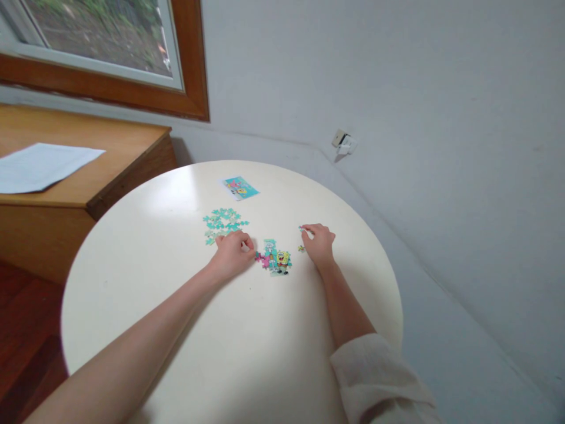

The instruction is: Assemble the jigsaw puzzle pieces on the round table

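A partly joined jigsaw puzzle with pink, teal and yellow cartoon figures lies flat on the round white table. My left hand is closed at its left side, fingertips on a small pink puzzle piece at the puzzle's edge. To the right of the puzzle, my right hand is closed in a pinch on a small puzzle piece, partly hidden by the fingers. A loose yellow piece lies just below those fingertips.
Several loose teal pieces are spread beyond my left hand. Farther back lies a picture card of cartoon figures. A wooden cabinet with a white sheet stands at left; a wall with a socket borders the right.
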`<action>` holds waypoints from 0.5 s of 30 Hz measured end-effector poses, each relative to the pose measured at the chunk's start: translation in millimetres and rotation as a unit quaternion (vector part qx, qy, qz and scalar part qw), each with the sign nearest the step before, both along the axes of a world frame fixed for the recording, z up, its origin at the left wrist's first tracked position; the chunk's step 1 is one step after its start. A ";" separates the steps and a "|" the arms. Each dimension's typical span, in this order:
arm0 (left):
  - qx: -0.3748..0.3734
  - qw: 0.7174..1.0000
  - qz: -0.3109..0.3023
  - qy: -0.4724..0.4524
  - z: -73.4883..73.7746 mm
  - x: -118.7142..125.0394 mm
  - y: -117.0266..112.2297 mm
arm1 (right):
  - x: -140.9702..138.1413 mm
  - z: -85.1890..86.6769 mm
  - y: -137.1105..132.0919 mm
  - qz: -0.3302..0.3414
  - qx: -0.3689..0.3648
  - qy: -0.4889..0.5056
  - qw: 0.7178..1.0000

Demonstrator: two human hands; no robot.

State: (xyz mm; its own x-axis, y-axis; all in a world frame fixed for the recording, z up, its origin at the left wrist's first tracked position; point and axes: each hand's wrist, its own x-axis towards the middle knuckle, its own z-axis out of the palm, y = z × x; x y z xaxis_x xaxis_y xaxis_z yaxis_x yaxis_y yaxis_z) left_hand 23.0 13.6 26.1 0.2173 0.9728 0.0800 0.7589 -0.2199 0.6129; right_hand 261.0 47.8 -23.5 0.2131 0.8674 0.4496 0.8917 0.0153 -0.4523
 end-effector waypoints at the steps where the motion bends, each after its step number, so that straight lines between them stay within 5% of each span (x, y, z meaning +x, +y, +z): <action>1: 0.000 1.000 0.000 0.000 -0.3 0.0 0.0 | -1.1 0.4 -0.7 -0.010 -0.011 -0.015 1.000; 15: 0.005 1.000 -0.001 0.002 -3.8 -0.7 0.5 | -4.1 3.0 -2.9 -0.027 -0.048 -0.062 0.997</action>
